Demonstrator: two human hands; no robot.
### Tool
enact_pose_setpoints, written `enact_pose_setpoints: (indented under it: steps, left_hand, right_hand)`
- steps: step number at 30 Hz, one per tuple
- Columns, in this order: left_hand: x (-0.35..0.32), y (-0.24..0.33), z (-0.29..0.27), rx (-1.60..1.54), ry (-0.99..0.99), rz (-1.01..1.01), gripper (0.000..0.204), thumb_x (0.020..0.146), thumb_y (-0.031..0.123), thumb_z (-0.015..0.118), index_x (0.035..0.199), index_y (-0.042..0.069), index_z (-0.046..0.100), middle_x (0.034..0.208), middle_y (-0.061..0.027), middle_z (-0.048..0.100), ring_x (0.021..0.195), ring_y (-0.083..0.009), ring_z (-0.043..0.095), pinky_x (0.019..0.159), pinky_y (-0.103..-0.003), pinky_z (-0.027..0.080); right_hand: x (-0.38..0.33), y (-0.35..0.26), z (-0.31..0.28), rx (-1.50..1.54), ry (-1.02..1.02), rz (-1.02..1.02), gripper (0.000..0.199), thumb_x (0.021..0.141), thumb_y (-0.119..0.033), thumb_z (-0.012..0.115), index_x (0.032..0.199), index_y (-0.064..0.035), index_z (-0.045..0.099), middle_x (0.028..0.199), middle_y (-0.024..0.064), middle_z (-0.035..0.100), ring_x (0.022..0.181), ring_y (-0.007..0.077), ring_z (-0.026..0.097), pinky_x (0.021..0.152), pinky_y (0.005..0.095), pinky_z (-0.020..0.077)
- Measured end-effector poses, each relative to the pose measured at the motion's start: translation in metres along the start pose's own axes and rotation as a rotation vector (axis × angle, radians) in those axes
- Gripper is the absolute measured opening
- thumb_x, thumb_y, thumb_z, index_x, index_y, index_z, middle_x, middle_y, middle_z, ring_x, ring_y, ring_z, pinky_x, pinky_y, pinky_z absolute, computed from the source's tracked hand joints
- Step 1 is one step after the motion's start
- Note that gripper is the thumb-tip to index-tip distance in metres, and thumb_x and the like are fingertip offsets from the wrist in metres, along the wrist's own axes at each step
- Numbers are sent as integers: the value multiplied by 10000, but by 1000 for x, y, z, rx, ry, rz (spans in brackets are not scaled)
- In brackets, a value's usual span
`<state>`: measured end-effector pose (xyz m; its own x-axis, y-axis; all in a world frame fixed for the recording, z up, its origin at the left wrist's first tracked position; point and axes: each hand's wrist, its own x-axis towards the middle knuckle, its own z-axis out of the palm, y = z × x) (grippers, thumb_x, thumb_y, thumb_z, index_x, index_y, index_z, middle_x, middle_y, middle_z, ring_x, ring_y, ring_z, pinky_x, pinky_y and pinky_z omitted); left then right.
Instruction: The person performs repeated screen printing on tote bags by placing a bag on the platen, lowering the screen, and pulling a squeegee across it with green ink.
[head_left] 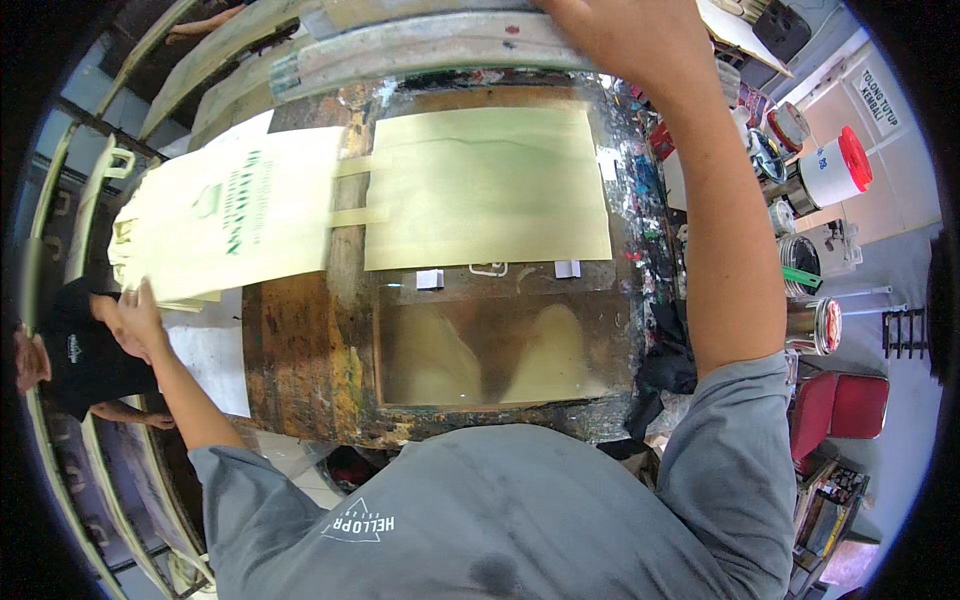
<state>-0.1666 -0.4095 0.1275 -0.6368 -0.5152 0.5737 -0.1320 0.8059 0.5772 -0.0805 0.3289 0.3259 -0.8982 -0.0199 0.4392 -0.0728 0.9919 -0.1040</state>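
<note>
My left hand (142,318) is stretched out to the left, its fingers closed on the near edge of a pale yellow cloth bag (290,200) with green print. The bag is slightly blurred and lies over other pale bags at the left of the worktable. A second pale yellow bag (490,190), with no print showing, lies flat on the table's middle, its handles reaching left. My right hand (615,35) is at the far edge beside a raised printing screen frame (430,50). The upper edge of the view cuts off its fingers, so its grip is hidden.
The paint-stained wooden worktable (300,340) has small white blocks (430,279) near the bag. A co-worker in a black shirt (95,350) stands at left by drying racks (110,470). Paint tubs (835,170) and cans stand at right, above a red chair (840,405).
</note>
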Motion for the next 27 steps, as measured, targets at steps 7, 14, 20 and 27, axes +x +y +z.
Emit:
enact_pose_setpoints:
  steps: [7,14,20,27]
  left_hand:
    - [-278,280,91,-358,-644,664,830,1003,513,669,1554,-64,440,1597,-304,447,1487,-458,423,1248,-570,302]
    - [-467,350,100,-253,-1059,1090,943,905,706,678,1585,82,486,1671,-231,380,1570,-442,318,1301,-595,209]
    - [-464,344,102,-303,-1023,1151,994,875,773,673,1582,96,496,1626,-209,469,1539,-429,386,1287,-603,246]
    - [-308,361,60,-1039,-846,-79,856,782,269,979,1472,-5,554,1346,-184,682,1185,-222,684,1013,-375,560]
  right_hand:
    - [24,24,7,-87,-34,102,833,1061,-805,280,870,-100,682,789,36,627,753,132,590,667,314,500]
    - [19,9,13,-11,-19,14,826,1058,-808,286,855,-113,684,768,19,607,729,140,572,674,310,498]
    - [27,17,16,35,73,-4,800,1069,-775,330,850,-97,692,754,35,612,727,168,585,715,333,517]
    - [-19,22,51,-68,318,-220,656,998,-681,564,910,-47,709,786,180,708,802,382,712,808,511,501]
